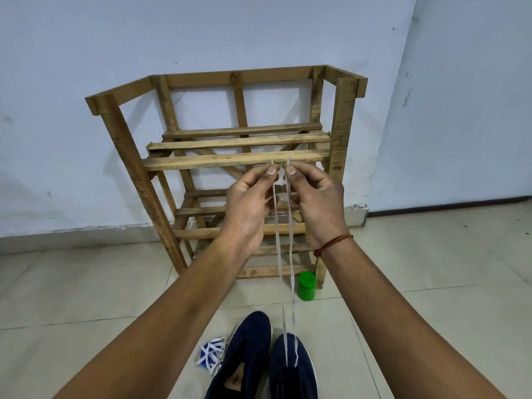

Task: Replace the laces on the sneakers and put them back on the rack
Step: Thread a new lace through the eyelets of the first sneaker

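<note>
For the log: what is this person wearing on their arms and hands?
Both forearms are bare, with no sleeves in view. The left hand wears no glove or watch. The right hand is also ungloved; its wrist carries a thin reddish-brown thread bracelet.

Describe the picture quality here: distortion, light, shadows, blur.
Head view: the wide-angle lens bows the rack, splaying its uprights and kinking its top rail. Head view: light is soft and even, no glare, with only a faint shadow on the wall left of the rack. Head view: the left hand, right hand and the white lace they pinch look sharp.
</note>
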